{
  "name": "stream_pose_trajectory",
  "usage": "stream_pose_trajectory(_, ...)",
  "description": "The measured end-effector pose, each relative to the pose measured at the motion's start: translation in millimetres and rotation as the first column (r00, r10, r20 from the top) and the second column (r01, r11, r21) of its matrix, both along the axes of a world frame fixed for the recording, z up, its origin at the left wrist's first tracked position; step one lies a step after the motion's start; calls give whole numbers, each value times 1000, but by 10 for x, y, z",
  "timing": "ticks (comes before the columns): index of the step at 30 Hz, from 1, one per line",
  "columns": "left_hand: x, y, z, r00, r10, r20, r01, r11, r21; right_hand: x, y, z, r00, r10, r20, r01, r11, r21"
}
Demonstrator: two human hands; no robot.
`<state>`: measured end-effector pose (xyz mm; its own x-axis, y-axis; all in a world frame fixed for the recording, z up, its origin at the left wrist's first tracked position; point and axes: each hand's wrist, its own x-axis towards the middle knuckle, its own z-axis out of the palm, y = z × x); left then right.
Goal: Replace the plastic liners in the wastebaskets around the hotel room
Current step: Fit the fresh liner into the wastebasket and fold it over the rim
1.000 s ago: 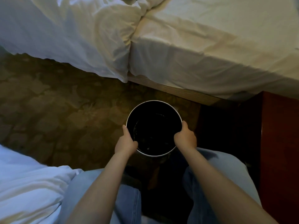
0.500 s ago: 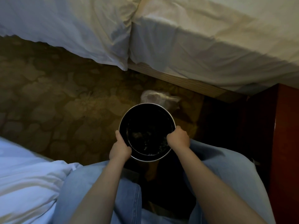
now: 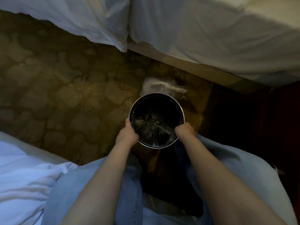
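Round metal wastebasket [image 3: 156, 101] on patterned carpet [image 3: 65, 95] between two white-sheeted beds, dark crinkled plastic liner [image 3: 151, 125] inside. Left hand [image 3: 127, 135] clamped on near-left rim, fingers curled over edge; right hand [image 3: 185, 131] fisted on near-right rim. Crumpled clear plastic [image 3: 164, 87] on carpet, just beyond the basket.

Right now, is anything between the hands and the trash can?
No. The left hand and right hand already grip the wastebasket rim on opposite sides. A crumpled clear bag lies on the carpet just beyond it.
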<state>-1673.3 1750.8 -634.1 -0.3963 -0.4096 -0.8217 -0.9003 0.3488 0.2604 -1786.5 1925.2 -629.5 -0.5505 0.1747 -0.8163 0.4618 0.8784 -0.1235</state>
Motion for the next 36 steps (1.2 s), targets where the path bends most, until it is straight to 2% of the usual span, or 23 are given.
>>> stream_pose_trajectory(3,-41,83,-28,999,-29,16,29,999,31,12,31,-30,998,-44,42,42,998,48)
stream_pose_trajectory(5,-52,108,-21,999,-26,34,24,999,36,40,35,-27,997,-70,35,70,997,15)
stream_pose_trajectory(7,-59,96,14,995,-85,47,85,996,-15,53,20,2,997,-73,-24,71,996,-52)
stream_pose_trajectory(9,-84,69,77,989,-140,46,144,985,-99,32,-8,35,994,5,-109,-15,996,-88)
stream_pose_trajectory(12,-224,10,189,982,-183,-48,169,963,-208,-94,-83,112,974,110,-197,-132,986,-105)
stream_pose_trajectory(15,-485,-76,260,962,-239,-133,205,952,-229,-302,-171,162,953,156,-261,-190,976,-111)
stream_pose_trajectory(24,-1583,-197,-33,898,-345,-273,285,929,-237,-1129,-314,-248,945,143,-293,-194,968,-156)
stream_pose_trajectory(29,-2153,-347,-470,874,-436,-215,371,884,-286,-1542,-352,-667,945,172,-278,-231,954,-193)
stream_pose_trajectory(36,-2471,-438,-1110,812,-570,-126,524,806,-275,-1834,-521,-1177,901,353,-251,-400,900,-172)
